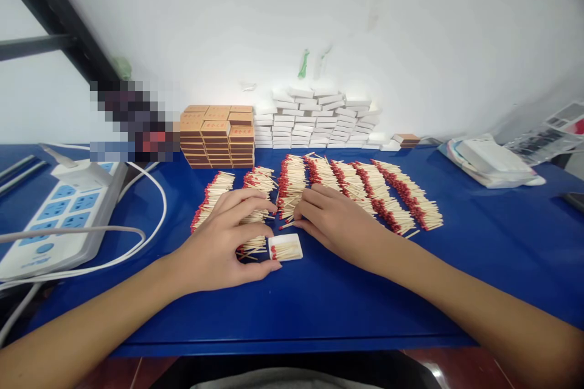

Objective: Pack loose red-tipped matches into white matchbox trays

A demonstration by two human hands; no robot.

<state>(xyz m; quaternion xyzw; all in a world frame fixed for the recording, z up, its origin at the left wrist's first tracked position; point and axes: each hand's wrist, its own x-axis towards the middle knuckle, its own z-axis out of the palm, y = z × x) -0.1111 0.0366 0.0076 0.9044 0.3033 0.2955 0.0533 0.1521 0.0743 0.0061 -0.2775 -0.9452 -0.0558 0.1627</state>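
A small white matchbox tray [295,238] lies on the blue table, with several red-headed matches [283,250] inside it. My left hand [223,240] rests at the tray's left end, its thumb at the near edge and index finger at the far corner, steadying it. The other fingers of that hand arch over a row of loose matches. Just beyond the tray, my right hand [331,216] is closed, its fingertips pinching at a match [286,226] whose red head points left. Several slanting rows of matches [395,191] spread out behind both hands.
Stacked brown matchboxes [216,137] and a pile of white trays [314,118] stand against the wall. A white power strip [68,209] with looping cables lies at the left. Papers or packets [495,161] sit at the back right. The table's front edge [292,345] runs near me.
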